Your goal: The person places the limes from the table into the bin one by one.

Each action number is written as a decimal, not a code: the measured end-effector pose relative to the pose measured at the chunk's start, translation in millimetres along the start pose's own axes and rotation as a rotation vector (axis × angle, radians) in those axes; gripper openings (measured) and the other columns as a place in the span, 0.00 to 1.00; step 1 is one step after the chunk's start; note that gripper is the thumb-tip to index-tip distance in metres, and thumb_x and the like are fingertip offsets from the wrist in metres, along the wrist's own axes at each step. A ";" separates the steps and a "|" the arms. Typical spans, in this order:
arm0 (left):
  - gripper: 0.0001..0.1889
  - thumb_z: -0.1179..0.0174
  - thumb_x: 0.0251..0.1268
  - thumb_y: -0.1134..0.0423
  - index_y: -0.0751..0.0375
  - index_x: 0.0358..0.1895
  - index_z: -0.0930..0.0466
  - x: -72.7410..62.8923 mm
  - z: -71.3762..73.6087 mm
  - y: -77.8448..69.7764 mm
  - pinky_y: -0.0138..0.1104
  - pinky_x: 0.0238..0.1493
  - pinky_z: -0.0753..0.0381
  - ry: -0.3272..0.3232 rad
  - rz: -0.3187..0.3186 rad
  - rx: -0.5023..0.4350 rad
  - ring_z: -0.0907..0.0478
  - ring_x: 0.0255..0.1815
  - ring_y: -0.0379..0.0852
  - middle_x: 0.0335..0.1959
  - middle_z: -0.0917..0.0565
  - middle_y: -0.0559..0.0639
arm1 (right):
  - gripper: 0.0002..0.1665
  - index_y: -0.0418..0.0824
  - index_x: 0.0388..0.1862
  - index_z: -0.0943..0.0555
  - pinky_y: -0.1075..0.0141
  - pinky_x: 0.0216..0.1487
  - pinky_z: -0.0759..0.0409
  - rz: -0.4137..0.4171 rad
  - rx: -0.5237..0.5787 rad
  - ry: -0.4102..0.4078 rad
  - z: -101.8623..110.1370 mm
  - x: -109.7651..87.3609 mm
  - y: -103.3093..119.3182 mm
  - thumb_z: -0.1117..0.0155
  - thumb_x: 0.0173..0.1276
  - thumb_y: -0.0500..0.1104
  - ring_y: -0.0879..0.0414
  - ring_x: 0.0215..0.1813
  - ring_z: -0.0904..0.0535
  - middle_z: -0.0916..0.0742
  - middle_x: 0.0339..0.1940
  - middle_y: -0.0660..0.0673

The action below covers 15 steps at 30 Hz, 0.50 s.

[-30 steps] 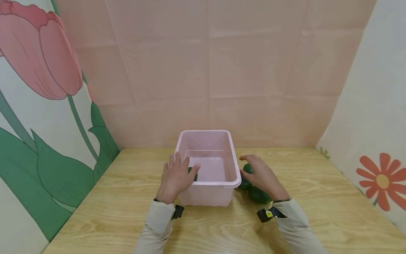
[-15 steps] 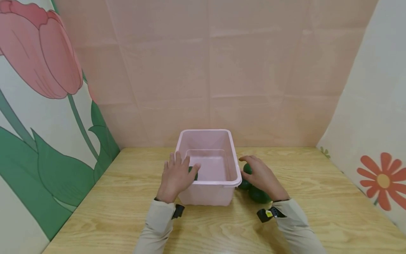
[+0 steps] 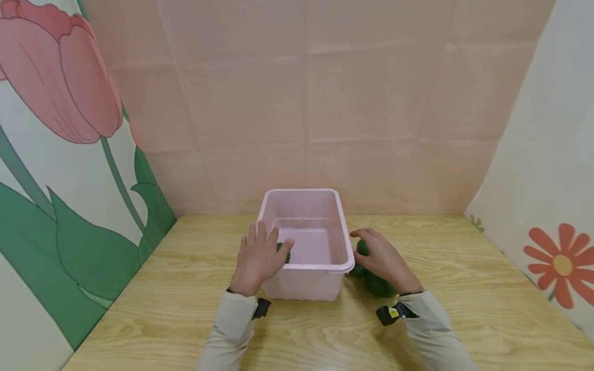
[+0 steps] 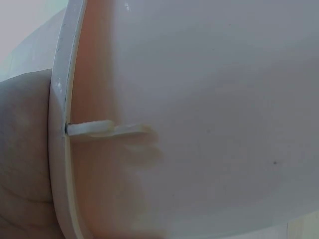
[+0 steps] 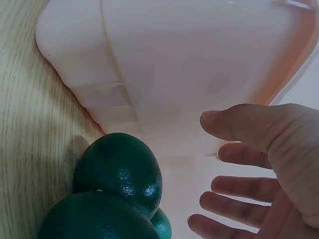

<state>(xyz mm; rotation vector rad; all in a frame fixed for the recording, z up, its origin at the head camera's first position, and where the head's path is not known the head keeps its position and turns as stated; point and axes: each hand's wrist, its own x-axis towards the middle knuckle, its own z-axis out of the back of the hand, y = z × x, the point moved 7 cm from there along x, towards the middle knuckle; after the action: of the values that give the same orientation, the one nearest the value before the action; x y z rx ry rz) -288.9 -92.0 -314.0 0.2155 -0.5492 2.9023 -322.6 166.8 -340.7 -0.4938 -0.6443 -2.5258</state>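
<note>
Beige sleeves [image 3: 229,330] lie over the nearer tabletop [image 3: 153,314]. Three glossy green rounded objects [image 3: 379,285] sit right of the pink bin [image 3: 301,282]; the right wrist view shows the right hand [image 3: 382,260] apart from them, its grip loose and holding nothing. The left hand [image 3: 260,263] spreads straight fingers at the bin's near left rim, grasping nothing. Only the head view shows inside: another green object [image 3: 287,258] in the near left corner. The bin stands midway between the tabletop's side edges, toward the back edge.
</note>
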 end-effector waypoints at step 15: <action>0.36 0.61 0.79 0.39 0.62 0.76 0.37 0.4 -0.5 0.6 0.61 0.75 0.56 0.011 0.004 -0.002 0.62 0.80 0.68 0.79 0.50 0.70 | 0.24 0.29 0.55 0.21 0.42 0.56 0.23 0.045 0.010 0.013 -8.0 -0.5 1.6 0.27 0.60 0.35 0.35 0.56 0.21 0.17 0.51 0.32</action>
<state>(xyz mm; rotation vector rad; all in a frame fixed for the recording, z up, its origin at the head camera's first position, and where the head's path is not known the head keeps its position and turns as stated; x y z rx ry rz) -289.4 -92.3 -314.6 0.1977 -0.5514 2.9047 -323.1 161.5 -346.9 -0.4826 -0.6334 -2.4811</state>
